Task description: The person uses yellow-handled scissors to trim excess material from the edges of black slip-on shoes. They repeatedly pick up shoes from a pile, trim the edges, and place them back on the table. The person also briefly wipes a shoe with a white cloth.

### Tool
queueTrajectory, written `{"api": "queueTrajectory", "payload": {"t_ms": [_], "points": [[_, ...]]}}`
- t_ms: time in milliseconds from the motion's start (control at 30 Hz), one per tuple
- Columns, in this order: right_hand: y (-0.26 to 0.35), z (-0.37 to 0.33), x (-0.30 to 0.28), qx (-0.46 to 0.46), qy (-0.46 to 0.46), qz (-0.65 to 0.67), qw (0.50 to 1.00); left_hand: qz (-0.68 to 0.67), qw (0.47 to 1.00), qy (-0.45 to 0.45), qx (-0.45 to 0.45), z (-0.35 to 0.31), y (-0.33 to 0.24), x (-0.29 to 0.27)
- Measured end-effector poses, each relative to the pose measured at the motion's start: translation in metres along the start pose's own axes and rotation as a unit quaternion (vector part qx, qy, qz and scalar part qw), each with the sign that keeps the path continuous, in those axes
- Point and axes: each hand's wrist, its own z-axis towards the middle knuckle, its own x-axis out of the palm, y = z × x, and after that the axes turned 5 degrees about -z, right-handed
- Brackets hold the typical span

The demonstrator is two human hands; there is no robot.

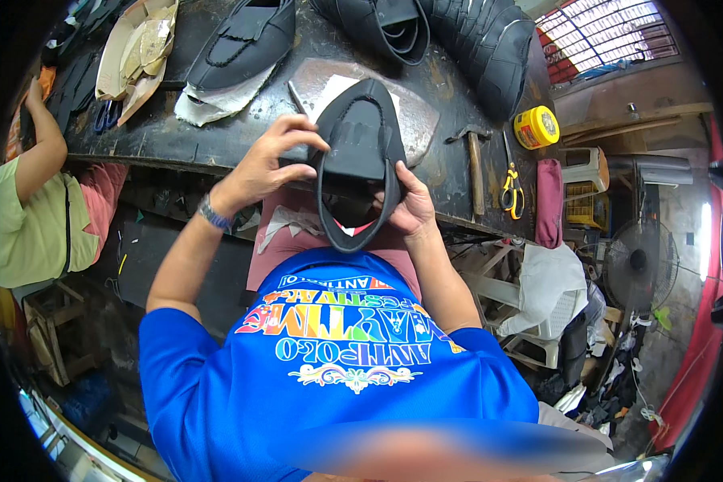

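A black shoe upper (pixel 361 149) is in front of me, toe away, with its dark opening toward my body. Along its right edge my right hand (pixel 414 205) grips it, thumb on the rim and the other fingers partly hidden. At the left side is my left hand (pixel 273 157), its thumb and fingers spread in a curve, the tips close to or touching the upper's edge. Whether they press on it I cannot tell. Under the toe lies a worn, greyish slab (pixel 418 132) with a white sheet on it.
More black uppers (pixel 245 48) line the dark table's (pixel 450 181) far side. To the right are a hammer (pixel 475 173), yellow-handled scissors (pixel 512 197), a yellow jar (pixel 536 128) and a maroon pouch (pixel 549 201). A cardboard tray (pixel 111 76) sits at the left, near another person (pixel 40 209).
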Motion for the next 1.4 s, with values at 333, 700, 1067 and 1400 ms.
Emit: {"api": "queueTrajectory", "payload": {"t_ms": [333,700,1067,1400], "points": [[-0.035,-0.010,-0.003,-0.016,-0.003,0.047,0.999,-0.611,0.708,0.021,-0.354,-0.060,0.026,0.034],[0.020,-0.034,0.009,0.001,0.151,-0.246,0.957,-0.490,0.819,0.138,-0.266,0.013,0.020,0.004],[0.029,-0.023,0.057,-0.141,-0.048,-0.296,0.944,-0.317,0.917,0.144,-0.197,0.069,0.002,-0.009],[0.047,-0.026,0.099,-0.267,-0.037,-0.283,0.920,-0.292,0.930,0.167,-0.147,0.086,-0.035,-0.011]]}}
